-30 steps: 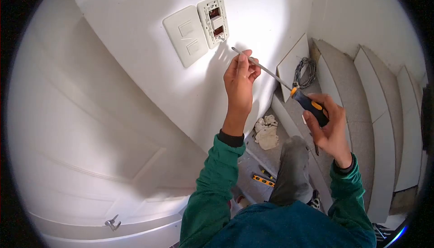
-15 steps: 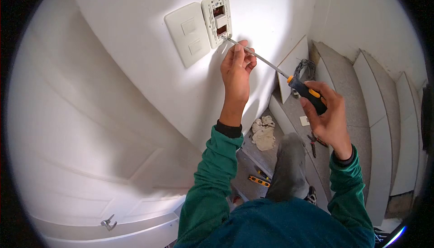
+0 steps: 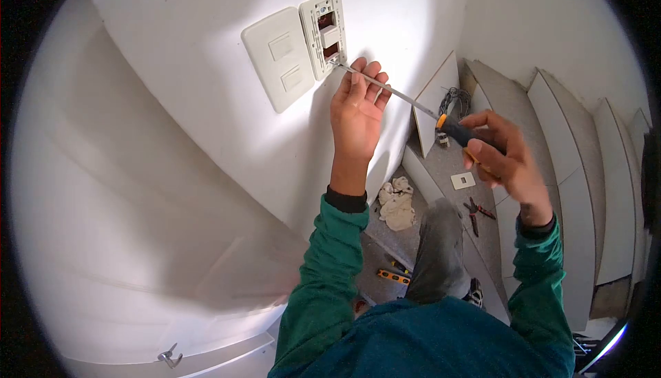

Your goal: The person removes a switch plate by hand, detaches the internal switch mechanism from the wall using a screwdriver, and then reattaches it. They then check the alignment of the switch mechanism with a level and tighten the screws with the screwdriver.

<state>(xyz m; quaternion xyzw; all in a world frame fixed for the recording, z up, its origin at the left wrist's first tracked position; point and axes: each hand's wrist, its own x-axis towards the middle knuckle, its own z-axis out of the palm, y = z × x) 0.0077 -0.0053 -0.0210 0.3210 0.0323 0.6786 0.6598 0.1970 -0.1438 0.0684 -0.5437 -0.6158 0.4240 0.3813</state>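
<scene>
A screwdriver (image 3: 406, 97) with a black and orange handle slants from my right hand to the wall. Its tip meets the lower end of an uncovered switch mounting frame (image 3: 323, 42), which has a single switch module between two openings. Around the handle, the fingers and thumb of my right hand (image 3: 508, 158) are closed. My left hand (image 3: 356, 113) supports the shaft near the tip between thumb and index finger, with the other fingers loosely spread. Left of the frame, a covered two-button switch plate (image 3: 279, 59) is fixed to the wall.
Steps (image 3: 509, 102) rise at the right. On them lie coiled wire (image 3: 454, 102), a small cover plate (image 3: 463, 181) and pliers (image 3: 474, 216). A crumpled cloth (image 3: 397, 206) and an orange level (image 3: 393, 277) are lower down. A door handle (image 3: 169, 356) shows at bottom left.
My right hand has shifted its grip on the handle and swung slightly right. My left hand's fingers have spread a little, while the tip stays at the frame's lower end.
</scene>
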